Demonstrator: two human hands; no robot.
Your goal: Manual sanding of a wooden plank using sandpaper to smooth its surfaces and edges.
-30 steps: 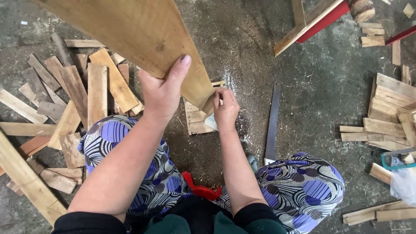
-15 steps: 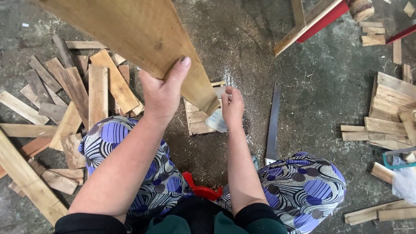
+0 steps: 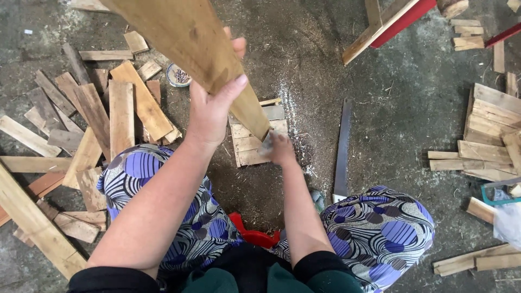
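Note:
My left hand [image 3: 211, 108] grips a long pale wooden plank [image 3: 184, 38] that rises steeply toward the camera, its lower end resting near a small slatted wooden panel [image 3: 249, 144] on the floor. My right hand [image 3: 281, 149], blurred, presses a small pale grey sheet, likely sandpaper [image 3: 266, 145], against the plank's lower end. Both my knees in patterned purple fabric frame the spot.
A hand saw [image 3: 342, 149] lies on the concrete floor to the right. Scrap boards [image 3: 108, 108] are heaped at left, stacked slats [image 3: 488, 135] at right. A small round dish [image 3: 178, 75] sits beyond the scraps. Sawdust covers the floor. A red-edged wooden frame [image 3: 391, 24] is at top.
The plank has turned onto its narrower face and my left hand has shifted up around it. My right hand moved down to the plank's lower end with the grey sheet.

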